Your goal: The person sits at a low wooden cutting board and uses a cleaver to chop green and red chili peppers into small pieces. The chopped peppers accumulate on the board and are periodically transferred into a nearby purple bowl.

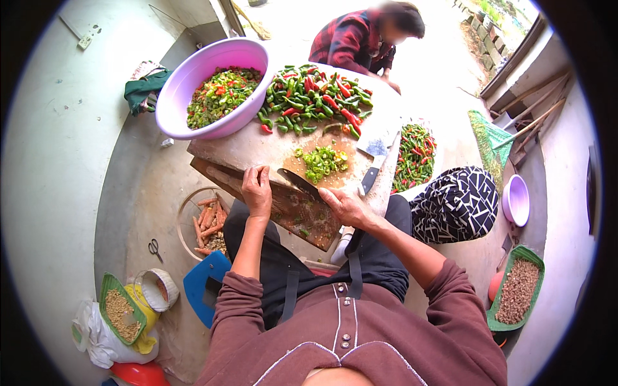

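My right hand [344,205] grips a dark-bladed knife [300,185], its blade pointing left along the near edge of the wooden board [231,149]. My left hand [257,189] is at the same edge, left of the blade tip, with thumb and fingertips together; whether something small is between them cannot be told. Chopped green peppers [322,163] lie on the board beyond the knife. Farther back is a pile of whole green and red peppers [314,99]. A cleaver [374,159] with a black handle rests at the board's right.
A purple basin [166,103] of chopped peppers stands at the back left. Another person [345,41] leans at the far edge. More whole peppers [414,154] lie to the right, near a black-and-white patterned cloth item [456,205]. Carrots [210,224] sit in a container below left.
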### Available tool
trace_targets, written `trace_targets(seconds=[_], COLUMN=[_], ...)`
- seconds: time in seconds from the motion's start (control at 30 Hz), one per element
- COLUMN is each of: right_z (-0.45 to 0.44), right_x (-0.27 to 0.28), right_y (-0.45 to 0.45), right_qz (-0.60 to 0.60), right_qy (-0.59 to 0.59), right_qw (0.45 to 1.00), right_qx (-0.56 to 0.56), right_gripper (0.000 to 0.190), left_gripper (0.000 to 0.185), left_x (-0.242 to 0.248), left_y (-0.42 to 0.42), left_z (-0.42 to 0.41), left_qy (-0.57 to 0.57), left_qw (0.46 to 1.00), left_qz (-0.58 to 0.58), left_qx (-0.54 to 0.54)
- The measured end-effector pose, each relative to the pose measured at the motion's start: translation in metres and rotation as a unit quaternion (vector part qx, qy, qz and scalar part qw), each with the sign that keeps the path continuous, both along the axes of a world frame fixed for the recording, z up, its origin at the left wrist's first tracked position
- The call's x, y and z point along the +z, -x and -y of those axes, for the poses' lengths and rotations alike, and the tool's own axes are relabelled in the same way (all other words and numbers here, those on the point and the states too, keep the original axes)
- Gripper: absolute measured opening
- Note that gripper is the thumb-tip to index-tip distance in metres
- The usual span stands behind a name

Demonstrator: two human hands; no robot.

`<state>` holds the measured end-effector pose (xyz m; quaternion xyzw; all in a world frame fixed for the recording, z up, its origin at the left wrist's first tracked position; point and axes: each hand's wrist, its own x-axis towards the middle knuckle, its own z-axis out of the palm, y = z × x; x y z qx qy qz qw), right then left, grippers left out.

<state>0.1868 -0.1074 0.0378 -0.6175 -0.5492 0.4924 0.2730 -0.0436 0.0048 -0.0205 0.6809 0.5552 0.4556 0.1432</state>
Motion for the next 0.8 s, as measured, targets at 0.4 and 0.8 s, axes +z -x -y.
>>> trace_targets(seconds=[0.4,0.8], right_z=[0.007,0.014], right_x=[-0.009,-0.008], right_y=[-0.022,-0.017], right_qz=[0.041,-0.033], right_qy=[-0.052,0.033], right_qw=[0.994,0.993], right_qx=[-0.088,-0.110], right_gripper=[0.051,0.050], left_gripper=[0.058,0.043], left_x=[0.008,0.015], left_y=[-0.050,-0.025], left_z=[-0.132,-0.133], left_qy=[-0.074,-0.028], left_qw=[0.935,0.896], left_qz=[-0.224,-0.326], left_qx=[-0.264,-0.301])
